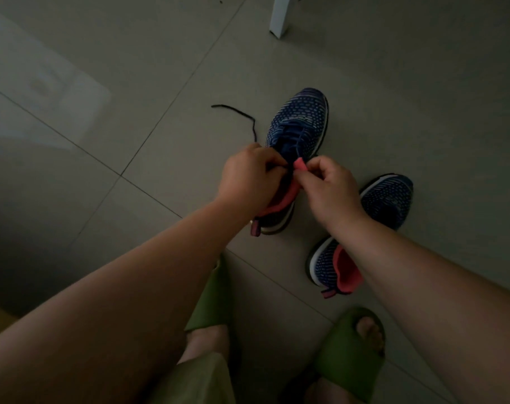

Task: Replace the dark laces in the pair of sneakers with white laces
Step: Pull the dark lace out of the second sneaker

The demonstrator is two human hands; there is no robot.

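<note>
Near the centre of the frame, the left hand (249,173) pinches the dark lace (242,116) at the top eyelets of the first sneaker (301,123), its grip narrow and closed on the cord, while the right hand (326,182) pinches the pink tongue (300,164), holding it up and clear. The lace's loose end trails across the floor (102,68) toward the upper left of the shoe. To do this step well, it seems best to keep the tongue steady and draw the lace out one eyelet row at a time, pulling along the line of the hole so the tip does not snag. The second sneaker (387,199) lies at lower right, partly behind the right forearm; whether it is laced cannot be told. No white laces are in sight. The floor is pale grey tile, dimly lit, with a white furniture leg (281,16) at the top and green slippers (352,345) at the bottom.
</note>
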